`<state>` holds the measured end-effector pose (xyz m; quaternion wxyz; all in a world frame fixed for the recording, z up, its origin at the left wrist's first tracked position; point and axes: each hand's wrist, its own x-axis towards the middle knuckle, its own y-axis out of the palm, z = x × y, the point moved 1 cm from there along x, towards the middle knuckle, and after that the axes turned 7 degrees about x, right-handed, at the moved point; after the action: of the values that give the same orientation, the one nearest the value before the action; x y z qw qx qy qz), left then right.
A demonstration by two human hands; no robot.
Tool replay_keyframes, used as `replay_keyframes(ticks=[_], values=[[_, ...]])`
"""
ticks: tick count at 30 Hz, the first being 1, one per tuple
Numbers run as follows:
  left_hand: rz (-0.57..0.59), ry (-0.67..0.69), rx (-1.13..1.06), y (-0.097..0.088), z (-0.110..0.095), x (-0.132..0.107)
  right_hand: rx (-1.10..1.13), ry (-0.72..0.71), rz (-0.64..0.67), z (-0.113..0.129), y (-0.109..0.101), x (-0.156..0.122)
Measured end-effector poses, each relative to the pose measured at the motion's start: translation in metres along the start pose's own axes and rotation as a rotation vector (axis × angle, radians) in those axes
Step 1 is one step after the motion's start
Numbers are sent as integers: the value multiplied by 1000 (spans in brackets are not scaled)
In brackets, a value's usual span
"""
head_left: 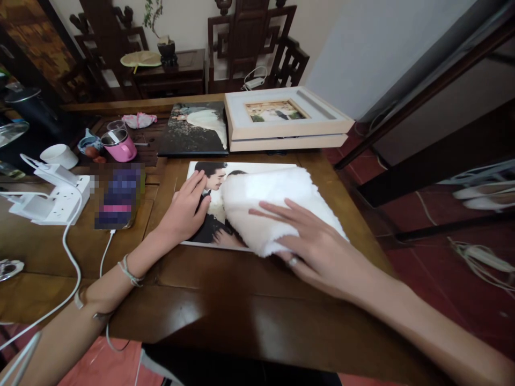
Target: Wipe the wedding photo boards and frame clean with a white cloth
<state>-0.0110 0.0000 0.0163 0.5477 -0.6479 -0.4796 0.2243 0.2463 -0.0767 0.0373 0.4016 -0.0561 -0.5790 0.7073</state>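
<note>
A large wedding photo piece (207,214), an album or a panel, lies flat on the wooden table in front of me. Its left part shows a person in dark clothes; much of the rest is covered. My left hand (187,209) rests on its left side, fingers stretched out and palm down. A fluffy white cloth (269,193) spreads over the middle and right of the picture and hangs past its near edge. On this cloth lies my right hand (309,238), pressing with its fingers on top, a fold of cloth between them and the thumb. A ring shows on it.
Behind lie a dark photo album (197,128) and stacked pale frames (289,128). To the left are a phone (118,198) on a charging cable, a white power strip (64,198), a pink mug (120,147) and a white cup (59,157). The table (225,305) ends at right.
</note>
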Motion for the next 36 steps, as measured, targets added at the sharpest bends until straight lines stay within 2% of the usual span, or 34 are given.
replay_keyframes(ticks=[3,6,9,14,17,20,24,28,32,36], values=[[5,1,7,-4,-3,-8,-60,36,-7,-14,-3,13],[2,-3,2,-5,-7,-11,-106,73,-18,-14,-2,21],[-2,-9,-6,-2,-8,-4,-118,49,5,3,3,18],[-2,-5,-25,1,-1,15,-3,-74,-38,42,7,2],[6,-7,-27,0,3,19,44,-105,-9,47,5,-2],[22,-10,-11,1,1,15,64,-92,5,33,3,-1],[16,-12,-1,3,-5,4,-29,-38,39,4,1,10],[-2,-2,-4,-2,-9,-10,-94,33,18,-15,-2,26],[-20,4,-6,-6,-12,-18,-121,122,7,-23,-1,37],[-27,4,-15,-1,-11,-14,-112,131,18,-18,3,33]])
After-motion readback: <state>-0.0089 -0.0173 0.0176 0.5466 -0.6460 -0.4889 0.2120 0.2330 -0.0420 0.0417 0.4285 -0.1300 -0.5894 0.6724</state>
